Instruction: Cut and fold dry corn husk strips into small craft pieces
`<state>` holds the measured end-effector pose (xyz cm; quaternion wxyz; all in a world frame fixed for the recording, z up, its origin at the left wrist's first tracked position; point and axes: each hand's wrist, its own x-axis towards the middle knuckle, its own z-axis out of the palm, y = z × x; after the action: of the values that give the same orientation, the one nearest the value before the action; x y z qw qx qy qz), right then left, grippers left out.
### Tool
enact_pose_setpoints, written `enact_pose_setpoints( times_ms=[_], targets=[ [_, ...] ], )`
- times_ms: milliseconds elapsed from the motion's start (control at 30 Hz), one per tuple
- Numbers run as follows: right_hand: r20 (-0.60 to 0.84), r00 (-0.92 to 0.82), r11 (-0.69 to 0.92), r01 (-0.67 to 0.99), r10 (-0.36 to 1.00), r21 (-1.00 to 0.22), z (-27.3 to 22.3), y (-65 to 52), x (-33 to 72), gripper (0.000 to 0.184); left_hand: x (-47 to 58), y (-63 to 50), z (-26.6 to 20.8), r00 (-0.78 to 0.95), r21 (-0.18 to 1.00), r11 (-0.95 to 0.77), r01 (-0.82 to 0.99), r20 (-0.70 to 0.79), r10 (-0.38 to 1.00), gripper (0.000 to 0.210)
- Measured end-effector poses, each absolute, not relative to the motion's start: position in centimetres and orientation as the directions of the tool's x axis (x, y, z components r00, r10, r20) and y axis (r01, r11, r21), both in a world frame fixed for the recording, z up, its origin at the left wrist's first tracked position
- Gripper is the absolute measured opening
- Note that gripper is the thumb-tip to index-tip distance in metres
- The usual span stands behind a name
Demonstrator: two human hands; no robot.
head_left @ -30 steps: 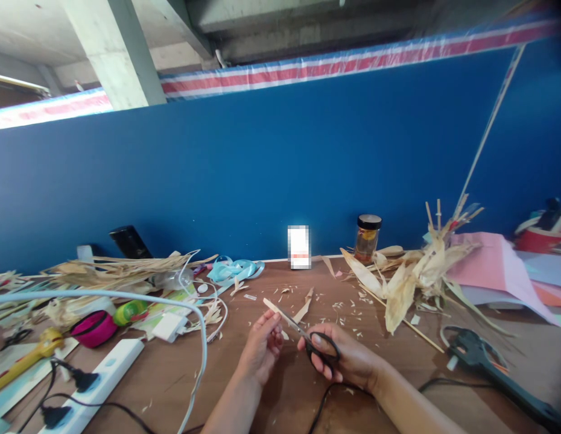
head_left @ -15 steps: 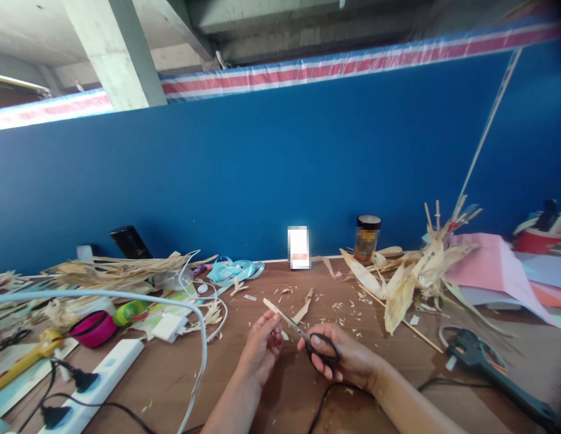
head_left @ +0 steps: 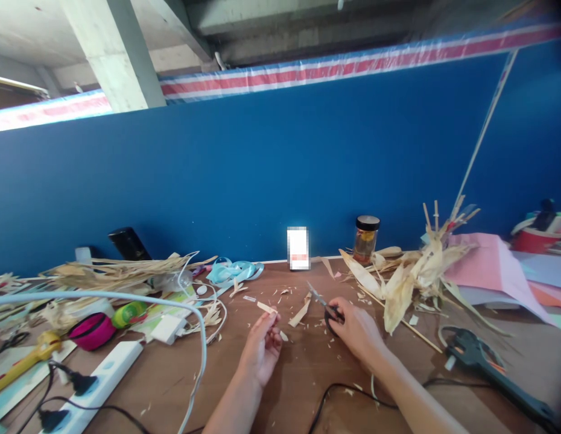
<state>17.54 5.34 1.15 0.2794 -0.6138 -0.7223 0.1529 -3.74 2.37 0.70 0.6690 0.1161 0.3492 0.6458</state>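
Observation:
Between its thumb and fingers, my left hand [head_left: 263,343] pinches a small pale strip of dried husk [head_left: 265,308]. To the right, my right hand [head_left: 356,328] grips a pair of black-handled scissors [head_left: 324,303], whose blades point forward and left, away from the strip. Under and beside the scissor blades, a larger curled husk piece [head_left: 301,310] lies on the brown table [head_left: 244,398]. Small pale clippings are scattered around both hands. My right fingers partly hide the scissor handles.
Dried corn husks [head_left: 409,280] and a lidded jar [head_left: 366,239] stand at the back right; a black glue gun [head_left: 484,355] lies nearer. On the left are a white power strip [head_left: 104,377], a pale cable [head_left: 202,343], a pink round case [head_left: 91,331] and blue ribbon [head_left: 235,270].
The scissors have moved right and forward, away from the strip in my left hand. My right hand has turned palm down. My left hand has barely moved.

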Motion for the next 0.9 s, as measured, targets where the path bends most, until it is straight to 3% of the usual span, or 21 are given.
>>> enact_pose_setpoints(
  times_ms=[200,400,633,900],
  targets=[
    [0.261,-0.062,0.160,0.914,0.963,-0.372,1.0,5.8,18.7,0.035,-3.4,2.2,0.6,-0.069,0.631,0.146,-0.762,-0.303,0.950,0.014],
    [0.273,-0.046,0.124,0.953,0.961,-0.276,1.1,5.5,18.7,0.026,-3.2,2.0,0.8,-0.069,0.637,0.161,-0.754,-0.321,0.945,0.013],
    [0.185,0.021,0.036,0.955,0.983,-0.295,1.2,5.4,18.8,0.016,-3.3,2.0,0.5,-0.067,0.647,0.154,-0.746,-0.304,0.950,0.012],
    [0.171,-0.050,0.119,0.899,0.984,-0.421,0.6,6.1,19.1,0.010,-3.1,1.9,0.6,-0.066,0.657,0.159,-0.737,-0.304,0.950,0.010]
  ],
)
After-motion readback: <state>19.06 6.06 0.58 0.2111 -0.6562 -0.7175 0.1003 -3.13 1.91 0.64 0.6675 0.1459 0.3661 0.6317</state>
